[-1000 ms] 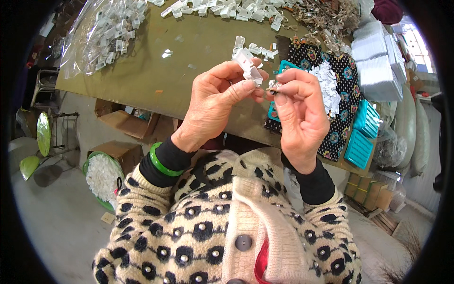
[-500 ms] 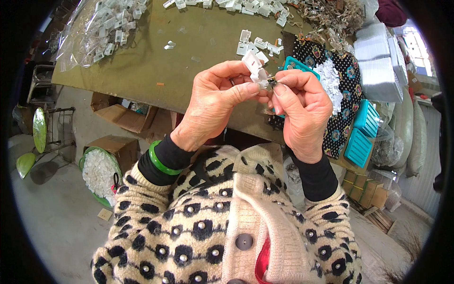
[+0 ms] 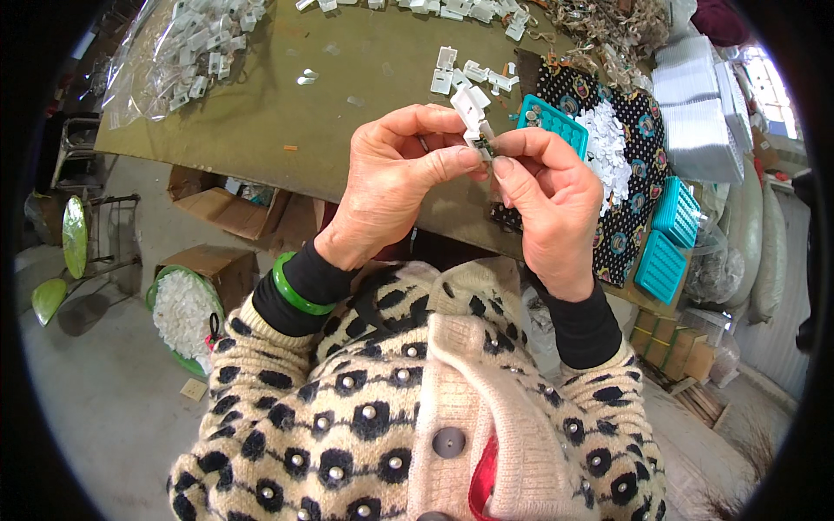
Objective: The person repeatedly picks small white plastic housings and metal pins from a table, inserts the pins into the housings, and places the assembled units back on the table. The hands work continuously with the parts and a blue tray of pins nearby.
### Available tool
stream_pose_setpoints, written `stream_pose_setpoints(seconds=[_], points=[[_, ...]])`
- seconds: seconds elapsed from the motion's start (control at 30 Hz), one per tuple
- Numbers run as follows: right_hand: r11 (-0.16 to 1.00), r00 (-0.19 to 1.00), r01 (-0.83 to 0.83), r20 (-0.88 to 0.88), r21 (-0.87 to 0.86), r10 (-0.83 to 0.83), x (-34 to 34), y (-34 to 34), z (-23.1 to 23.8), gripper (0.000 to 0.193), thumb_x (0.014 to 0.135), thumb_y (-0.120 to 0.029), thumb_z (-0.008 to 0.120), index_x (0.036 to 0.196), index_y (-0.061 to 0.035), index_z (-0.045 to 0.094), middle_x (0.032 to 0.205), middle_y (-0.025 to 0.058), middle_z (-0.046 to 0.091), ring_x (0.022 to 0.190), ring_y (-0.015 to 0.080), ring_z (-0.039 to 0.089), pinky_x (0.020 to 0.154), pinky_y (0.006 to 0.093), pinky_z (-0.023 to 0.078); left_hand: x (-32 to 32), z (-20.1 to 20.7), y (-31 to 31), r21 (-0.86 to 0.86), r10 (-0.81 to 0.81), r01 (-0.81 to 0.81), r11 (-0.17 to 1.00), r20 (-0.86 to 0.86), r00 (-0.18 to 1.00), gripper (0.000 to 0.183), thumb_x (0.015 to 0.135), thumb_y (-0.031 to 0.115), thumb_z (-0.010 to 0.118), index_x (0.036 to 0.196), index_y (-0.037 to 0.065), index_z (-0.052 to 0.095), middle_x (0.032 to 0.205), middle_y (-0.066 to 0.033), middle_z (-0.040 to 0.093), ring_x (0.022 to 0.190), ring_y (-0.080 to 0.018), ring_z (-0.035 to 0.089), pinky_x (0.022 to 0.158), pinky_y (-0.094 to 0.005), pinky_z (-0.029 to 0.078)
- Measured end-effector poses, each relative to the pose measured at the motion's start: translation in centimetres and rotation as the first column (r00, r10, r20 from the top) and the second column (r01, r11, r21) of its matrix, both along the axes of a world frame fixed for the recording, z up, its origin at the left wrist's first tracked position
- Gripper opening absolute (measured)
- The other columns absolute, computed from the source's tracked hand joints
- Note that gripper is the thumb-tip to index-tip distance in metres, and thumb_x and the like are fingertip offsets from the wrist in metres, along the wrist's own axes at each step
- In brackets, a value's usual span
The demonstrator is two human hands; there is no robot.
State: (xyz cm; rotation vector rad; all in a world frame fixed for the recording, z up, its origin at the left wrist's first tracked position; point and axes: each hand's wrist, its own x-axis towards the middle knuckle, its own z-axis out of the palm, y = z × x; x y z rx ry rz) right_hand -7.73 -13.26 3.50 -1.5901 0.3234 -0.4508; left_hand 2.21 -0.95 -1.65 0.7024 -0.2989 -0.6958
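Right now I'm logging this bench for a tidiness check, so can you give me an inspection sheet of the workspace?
Surface: olive-green table, partly covered by a dark patterned cloth.
Job's things: small white plastic clip pinched between left hand and right hand.
Clutter: loose white clips, bagged clips, teal trays, white pieces heap.
Grips: both hands closed on the clip.
Cables: nothing seen.
Surroundings: cardboard boxes, green basin of white parts.

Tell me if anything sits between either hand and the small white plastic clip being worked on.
Nothing visible does. The left hand and the right hand both pinch the white plastic clip directly at their fingertips, held up above the green table. The loose clips on the table lie beyond it, apart from the hands.
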Motion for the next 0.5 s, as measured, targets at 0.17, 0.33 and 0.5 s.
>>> stream_pose_setpoints(seconds=[0.17,0.33,0.5], points=[[0.919,0.986,0.142,0.131,-0.367,-0.1,-0.1,0.7,-1.6,0.013,0.083,0.01,0.063,0.092,0.0012,0.06,0.088,0.0087,0.061,0.071,0.0135,0.06,0.062,0.0242,0.05,-0.4,1.0,-0.2,0.135,0.006,-0.007,0.991,0.007,1.0,0.018,0.08,-0.004,0.074,0.097,-0.001,0.067,0.089,-0.0073,0.069,0.078,-0.0143,0.067,0.075,-0.0266,0.056],[0.783,0.962,0.268,0.199,-0.562,-0.187,-0.7,0.9,-2.2,0.016,0.081,0.011,0.065,0.091,0.0004,0.059,0.088,0.009,0.059,0.068,0.0134,0.058,0.059,0.0245,0.049,-1.2,1.9,-0.8,0.187,0.061,-0.053,0.981,-0.039,0.997,0.013,0.081,-0.003,0.072,0.093,-0.002,0.067,0.086,-0.0072,0.07,0.076,-0.0131,0.067,0.072,-0.0255,0.055],[0.649,0.957,0.289,0.213,-0.704,-0.196,-0.8,0.7,-2.7,0.017,0.079,0.008,0.064,0.09,-0.0021,0.056,0.085,0.0115,0.057,0.064,0.0245,0.055,0.06,0.0336,0.044,-2.0,1.6,-1.3,0.35,0.176,-0.283,0.893,0.306,0.935,0.013,0.079,-0.003,0.073,0.09,0.0,0.067,0.085,-0.0048,0.069,0.072,-0.0115,0.065,0.064,-0.0253,0.053]])
